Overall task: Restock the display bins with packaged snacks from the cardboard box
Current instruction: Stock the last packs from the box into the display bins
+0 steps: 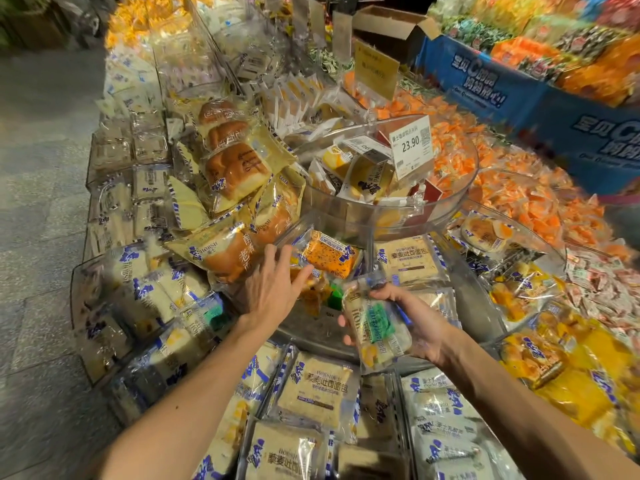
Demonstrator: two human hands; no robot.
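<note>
Tiered display stand of clear bins [349, 329], large round clear bowl [388, 206] at centre bearing a 23.90 price tag [411, 147], browned bread packs [235, 168] heaped left of the bowl, orange-wrapped snacks [519, 188] right of it, pale toast packs [318, 393] in the bins nearer than it, open cardboard box [391, 26] beyond.

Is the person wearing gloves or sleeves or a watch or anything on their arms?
No. Both forearms are bare as far as the picture shows, with no sleeves in view. The left hand and right hand have no gloves, and I see no watch, bracelet or rings.

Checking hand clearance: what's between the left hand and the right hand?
In the head view, loose clear-wrapped snack packs in the bin lie between the left hand and right hand.
</note>
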